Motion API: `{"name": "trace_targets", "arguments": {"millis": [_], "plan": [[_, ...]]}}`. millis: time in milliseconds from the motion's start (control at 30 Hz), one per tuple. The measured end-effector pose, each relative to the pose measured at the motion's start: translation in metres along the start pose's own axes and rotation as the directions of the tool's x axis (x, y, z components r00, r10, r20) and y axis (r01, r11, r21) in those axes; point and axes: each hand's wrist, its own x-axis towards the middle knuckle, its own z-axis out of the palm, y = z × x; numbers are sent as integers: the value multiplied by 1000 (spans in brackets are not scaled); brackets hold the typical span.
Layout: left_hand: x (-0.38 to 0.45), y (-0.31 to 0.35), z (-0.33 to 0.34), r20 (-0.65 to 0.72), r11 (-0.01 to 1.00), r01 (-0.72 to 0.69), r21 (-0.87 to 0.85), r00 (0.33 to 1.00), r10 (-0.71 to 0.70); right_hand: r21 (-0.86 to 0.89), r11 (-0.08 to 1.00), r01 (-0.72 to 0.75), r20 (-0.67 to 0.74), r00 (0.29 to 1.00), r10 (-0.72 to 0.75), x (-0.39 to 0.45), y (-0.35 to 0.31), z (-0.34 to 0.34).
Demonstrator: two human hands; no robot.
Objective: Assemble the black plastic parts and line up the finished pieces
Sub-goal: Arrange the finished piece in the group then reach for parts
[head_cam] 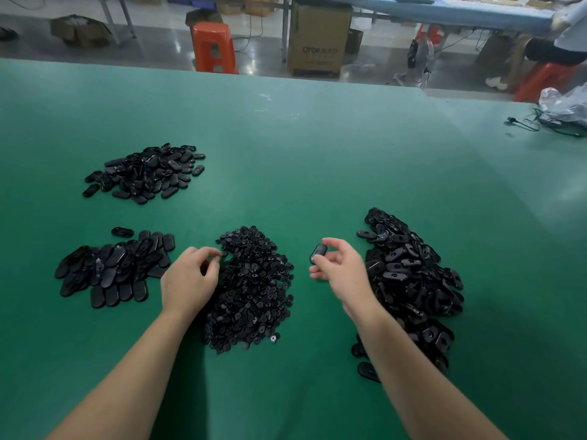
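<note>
On the green table (301,154), my right hand (341,268) pinches a black oval part (318,253) between thumb and fingers, just left of a tall heap of black oval shells (409,281). My left hand (190,277) reaches with curled fingers into the left edge of the central heap of small round black pieces (254,290); what its fingertips hold I cannot make out. Overlapping black oval pieces lie grouped at the left (114,268). Another pile of oval parts (146,173) lies farther back on the left.
A single oval piece (122,231) lies apart above the left group. A clear plastic bag (565,103) and a black cable (524,123) sit at the table's far right. Beyond the far edge stand an orange stool (214,47) and a cardboard box (319,39).
</note>
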Motion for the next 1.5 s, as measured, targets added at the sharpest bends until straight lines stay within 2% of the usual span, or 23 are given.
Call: {"name": "trace_targets", "arguments": {"millis": [100, 233, 367, 500, 700, 1000, 1233, 1367, 1433, 1500], "plan": [[-1, 0, -1, 13, 1000, -7, 6, 1000, 7, 64, 998, 14, -8, 1000, -13, -7, 16, 17], [-1, 2, -1, 13, 1000, 19, -5, 1000, -19, 113, 991, 72, -88, 994, -62, -11, 31, 26], [1, 1, -1, -2, 998, 55, -42, 998, -55, 64, 991, 117, -133, 985, -108, -16, 36, 32], [0, 0, -2, 2, 999, 17, -31, 1000, -17, -21, 986, 165, -162, 973, -166, -21, 40, 35], [-1, -1, -1, 17, 1000, -19, 13, 1000, 19, -19, 985, 173, -163, 971, -174, -19, 44, 31], [2, 0, -3, 16, 999, 27, -34, 1000, -26, -18, 987, 162, -145, 976, -163, -16, 46, 31], [-7, 9, -12, -98, 945, 108, -310, 985, -144, -14, 983, 185, -171, 968, -185, -17, 44, 35], [-14, 49, -12, -167, 940, 4, -341, 984, -65, -48, 976, 214, -160, 963, -219, -16, 45, 34], [-18, 77, -7, -136, 923, -37, -382, 991, -17, -47, 974, 223, -148, 962, -227, -16, 45, 35], [-21, 104, -1, -47, 885, -4, -465, 999, -21, -40, 975, 219, -146, 964, -222, -16, 44, 36]]}}
